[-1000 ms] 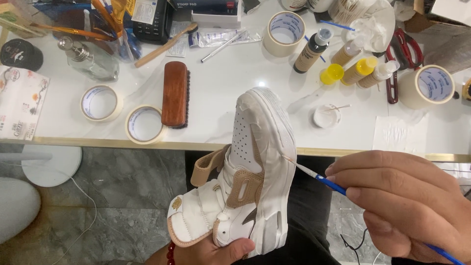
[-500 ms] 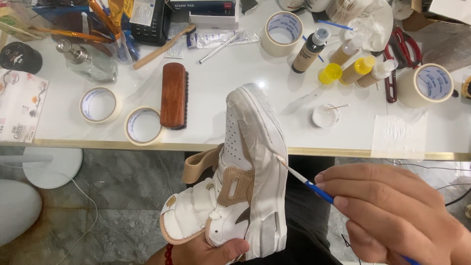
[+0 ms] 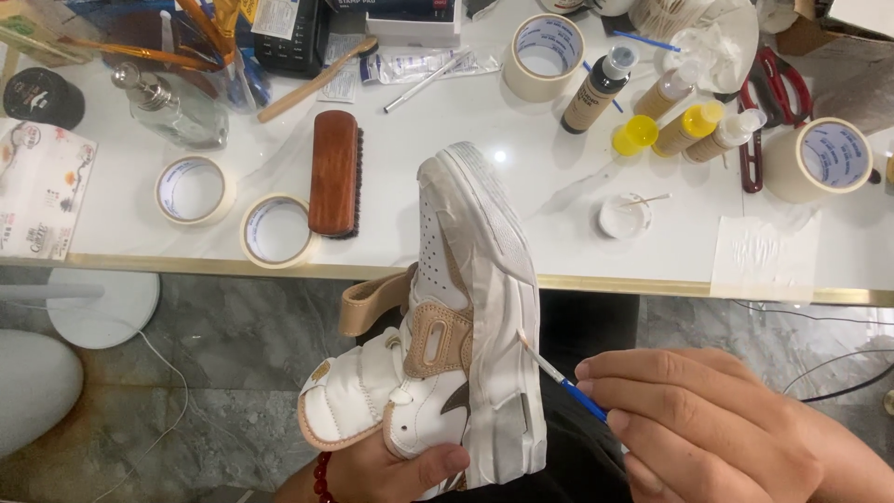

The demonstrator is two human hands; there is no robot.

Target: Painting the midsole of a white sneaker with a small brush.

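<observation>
Sneaker [image 3: 466, 317], light and stiff-soled, is resting in the left hand [image 3: 391, 470] gripping its heel; right hand [image 3: 717, 438] is pinching a thin paintbrush [image 3: 563, 380].

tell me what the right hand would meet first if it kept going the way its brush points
Most likely the white sneaker. The right hand aims its thin blue brush up and left, and the tip looks to be at, or nearly at, the sole's side. Depth is hard to judge, so contact is uncertain.
</observation>
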